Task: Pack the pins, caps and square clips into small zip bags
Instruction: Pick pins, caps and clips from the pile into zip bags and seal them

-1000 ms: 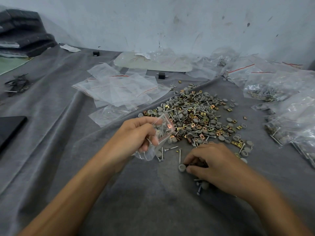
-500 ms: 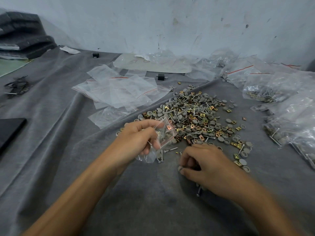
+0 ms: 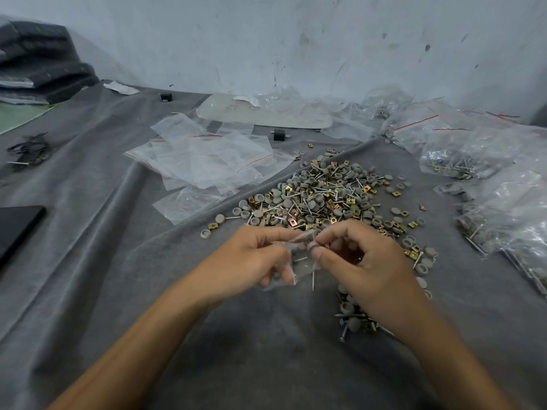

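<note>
A heap of grey caps, metal pins and brass square clips [image 3: 322, 196] lies on the grey cloth ahead of me. My left hand [image 3: 248, 261] grips a small clear zip bag [image 3: 299, 255] with a few parts inside. My right hand [image 3: 361, 261] is right beside the bag's mouth, pinching a grey cap [image 3: 313, 247] and a pin [image 3: 313, 275] that hangs point down. A smaller cluster of caps and pins [image 3: 355, 318] lies under my right wrist.
Empty zip bags [image 3: 207, 161] are spread at the middle left. Filled bags [image 3: 500, 184] pile up along the right side. A dark flat object [image 3: 14, 229] lies at the left edge, folded dark fabric [image 3: 41, 60] at the back left, the wall behind.
My right hand rose from the cloth with a cap and a pin and came to the bag's mouth. My left hand shifted the bag toward it.
</note>
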